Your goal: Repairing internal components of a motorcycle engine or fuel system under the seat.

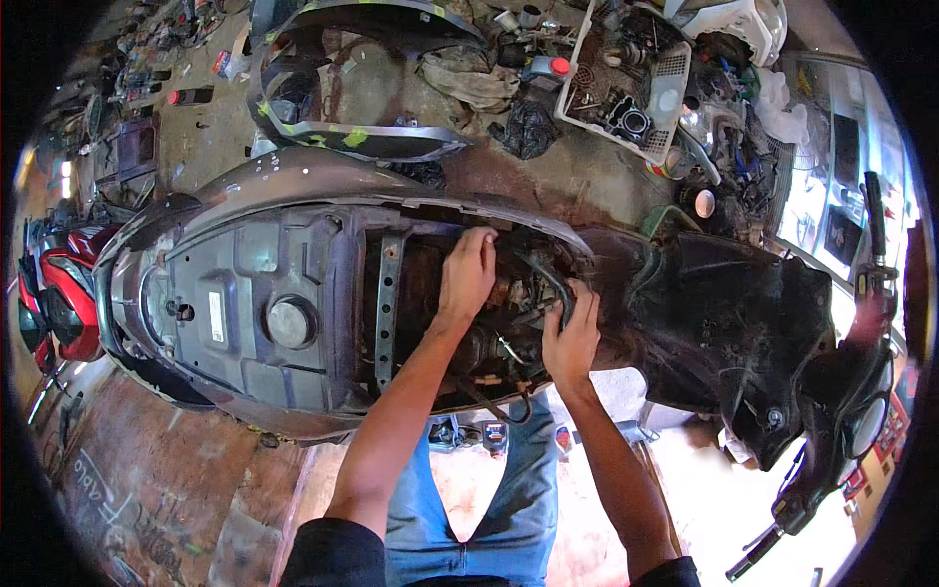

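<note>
Fingers (587,297) of the right hand (570,344) bend beside the black hose (550,276), with the thumb a bit apart from them. The hose reaches this hand and seems to touch it, but I cannot tell if it is pinched. It lies on a slant, from far left to near right, so its low end is by the right hand. The left hand (467,279) is left of the hose, with its fingers close together at the far edge of the engine hole (416,284); I cannot tell if they grip anything. Farther left is a metal bar (388,284) with holes, then a big grey panel (249,249) with a round cap (291,323)
</note>
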The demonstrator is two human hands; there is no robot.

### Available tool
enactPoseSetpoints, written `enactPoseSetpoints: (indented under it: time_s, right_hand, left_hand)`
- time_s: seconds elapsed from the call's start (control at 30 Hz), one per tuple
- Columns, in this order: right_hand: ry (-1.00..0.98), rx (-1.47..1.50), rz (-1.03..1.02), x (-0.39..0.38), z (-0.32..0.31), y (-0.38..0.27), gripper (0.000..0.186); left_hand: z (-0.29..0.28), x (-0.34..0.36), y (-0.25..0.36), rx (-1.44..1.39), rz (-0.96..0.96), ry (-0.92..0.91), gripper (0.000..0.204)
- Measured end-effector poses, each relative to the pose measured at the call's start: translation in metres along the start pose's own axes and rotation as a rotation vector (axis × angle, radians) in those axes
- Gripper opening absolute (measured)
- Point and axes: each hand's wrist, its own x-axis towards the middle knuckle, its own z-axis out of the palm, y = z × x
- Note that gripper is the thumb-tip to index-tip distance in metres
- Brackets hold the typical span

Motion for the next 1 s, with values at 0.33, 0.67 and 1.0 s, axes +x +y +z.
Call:
enactPoseSetpoints:
  time_s: [0.33, 0.67, 1.0]
  right_hand:
    - [-0.061, -0.087, 0.111, 0.002, -0.004, -0.006, 0.032]
    - [0.038, -0.168, 0.036, 0.000, 0.002, -0.001, 0.027]
    - [0.065, -0.177, 0.052, -0.002, 0.001, 0.000, 0.027]
  left_hand:
    - [-0.053, -0.087, 0.019, 0.344, -0.210, -0.004, 0.031]
    - [-0.007, -0.069, 0.028, 0.635, -0.349, -0.110, 0.075]
    - [0.001, -0.045, 0.020, 0.553, -0.531, -0.212, 0.094]
